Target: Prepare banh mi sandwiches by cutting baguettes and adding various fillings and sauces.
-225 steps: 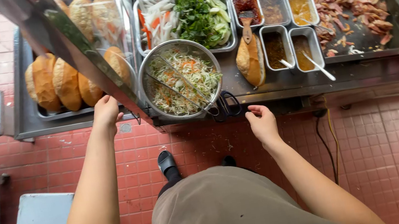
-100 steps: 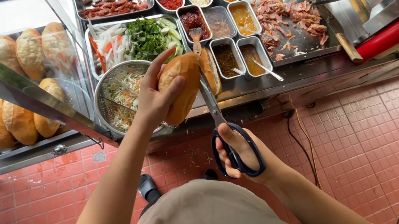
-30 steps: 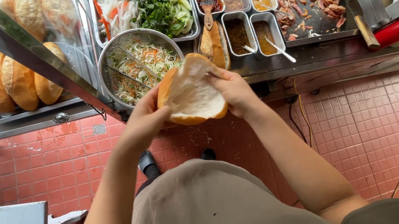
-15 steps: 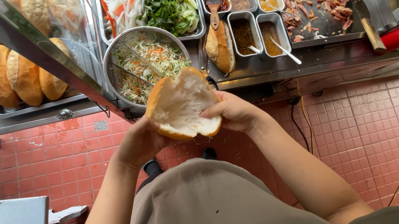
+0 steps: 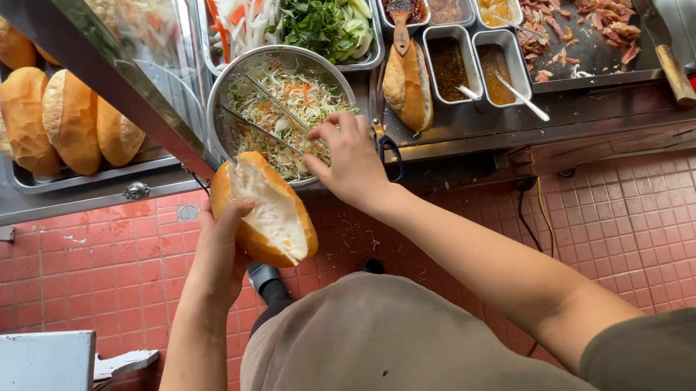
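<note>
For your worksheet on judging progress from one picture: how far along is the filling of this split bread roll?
Done: the bread roll is cut open, its white crumb bare, held in the left hand. In hand: the right hand reaches into the metal bowl of shredded salad, by the tongs. Left: no filling shows inside the roll.

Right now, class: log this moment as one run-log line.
left hand: holds split bread roll open | right hand: at tongs in slaw bowl | grip unclear

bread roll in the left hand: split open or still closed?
Open. The bread roll in the left hand is spread along its cut, white crumb facing up, no filling visible inside.
</note>
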